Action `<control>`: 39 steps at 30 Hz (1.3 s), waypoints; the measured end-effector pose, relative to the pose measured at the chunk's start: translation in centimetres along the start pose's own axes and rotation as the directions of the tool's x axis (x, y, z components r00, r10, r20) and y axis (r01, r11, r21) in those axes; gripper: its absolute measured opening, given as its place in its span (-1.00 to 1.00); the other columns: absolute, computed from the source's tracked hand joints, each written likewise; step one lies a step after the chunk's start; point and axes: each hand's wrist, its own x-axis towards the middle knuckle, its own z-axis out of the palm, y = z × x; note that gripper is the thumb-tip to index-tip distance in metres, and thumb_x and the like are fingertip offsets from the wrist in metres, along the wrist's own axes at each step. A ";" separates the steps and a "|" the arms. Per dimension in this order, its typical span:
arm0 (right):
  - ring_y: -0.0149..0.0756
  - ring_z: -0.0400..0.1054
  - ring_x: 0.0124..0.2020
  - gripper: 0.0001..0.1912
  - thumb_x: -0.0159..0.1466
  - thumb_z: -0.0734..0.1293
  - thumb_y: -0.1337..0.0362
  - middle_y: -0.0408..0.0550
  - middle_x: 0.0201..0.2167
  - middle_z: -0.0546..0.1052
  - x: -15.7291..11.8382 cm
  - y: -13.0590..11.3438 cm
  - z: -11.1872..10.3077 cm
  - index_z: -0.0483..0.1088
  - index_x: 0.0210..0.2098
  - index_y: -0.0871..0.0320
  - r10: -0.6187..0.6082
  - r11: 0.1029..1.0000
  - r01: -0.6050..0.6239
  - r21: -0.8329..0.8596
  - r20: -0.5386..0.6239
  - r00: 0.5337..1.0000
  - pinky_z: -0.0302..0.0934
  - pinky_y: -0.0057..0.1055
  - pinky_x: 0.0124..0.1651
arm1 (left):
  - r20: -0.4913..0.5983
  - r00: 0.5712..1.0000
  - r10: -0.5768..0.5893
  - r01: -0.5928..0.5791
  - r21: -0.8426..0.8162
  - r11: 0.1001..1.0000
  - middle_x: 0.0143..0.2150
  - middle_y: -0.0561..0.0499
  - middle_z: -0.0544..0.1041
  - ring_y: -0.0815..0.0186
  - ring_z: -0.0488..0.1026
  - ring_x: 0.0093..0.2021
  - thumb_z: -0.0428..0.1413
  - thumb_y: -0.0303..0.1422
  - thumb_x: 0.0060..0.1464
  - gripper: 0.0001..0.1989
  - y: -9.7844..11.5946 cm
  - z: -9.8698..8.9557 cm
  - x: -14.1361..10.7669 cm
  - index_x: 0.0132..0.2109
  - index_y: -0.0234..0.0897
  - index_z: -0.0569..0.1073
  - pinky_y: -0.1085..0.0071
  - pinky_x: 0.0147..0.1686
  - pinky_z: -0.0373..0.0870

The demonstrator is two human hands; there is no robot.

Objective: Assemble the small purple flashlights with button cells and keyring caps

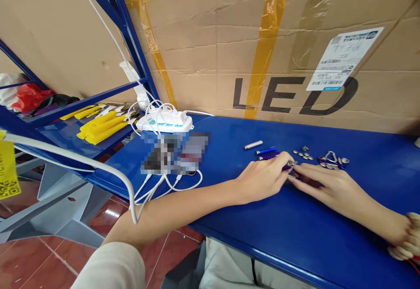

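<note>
My left hand [267,179] is closed around a small purple metal tube [288,165] with a silver end, mostly hidden by the fingers. Touching its tip from the other side, my right hand [331,186] pinches a small dark part [296,175], too covered to name. Beyond the left hand lie a silver tube [253,145], a blue tube [266,150] and another purple tube [268,155]. Several coin-like silver discs [305,154], resembling button cells, are scattered beyond the fingers. Past the right hand is a little pile with a carabiner clip [330,157] and metal rings.
Two blurred phone-like devices [193,151] lie on the blue table [229,219], with white cables running to a power strip [167,120]. A cable loops over my left forearm. Yellow-handled tools [105,125] sit on the left shelf. A large cardboard box [210,40] stands behind.
</note>
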 end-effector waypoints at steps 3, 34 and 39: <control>-0.33 0.41 -0.58 -0.69 0.32 0.17 0.17 -0.02 -0.46 0.54 0.1 -0.2 0.2 0.47 -0.11 0.14 0.005 0.999 -0.006 0.034 0.019 1.000 0.31 -0.48 -0.53 | 0.027 1.000 0.012 -0.012 0.012 1.000 -0.24 -0.01 0.50 0.19 0.50 -0.26 -0.18 -0.42 0.25 -0.88 0.0 -0.2 0.0 -0.11 -0.22 0.21 0.44 -0.43 0.28; -0.34 0.40 -0.43 -0.70 0.37 0.12 0.21 -0.02 -0.41 0.52 1.7 -1.0 -1.4 0.43 -0.19 0.18 0.143 0.981 -0.120 0.153 -0.146 0.979 0.27 -0.44 -0.29 | 0.115 0.978 -0.172 0.185 -0.116 0.976 -0.44 0.09 0.35 0.29 0.34 -0.47 -0.24 -0.27 0.28 -0.86 0.4 -0.2 0.3 -0.21 -0.19 0.14 0.41 -0.44 0.17; -0.35 0.37 -0.41 -0.72 0.37 0.11 0.21 -0.04 -0.38 0.51 2.0 -2.0 -1.3 0.41 -0.18 0.18 0.143 0.974 -0.115 0.195 -0.132 0.981 0.23 -0.45 -0.32 | 0.125 0.981 -0.151 0.162 -0.088 0.983 -0.18 -0.12 0.48 0.15 0.44 -0.27 -0.22 -0.25 0.26 -0.77 0.6 0.1 0.3 -0.04 -0.23 0.19 0.31 -0.29 0.27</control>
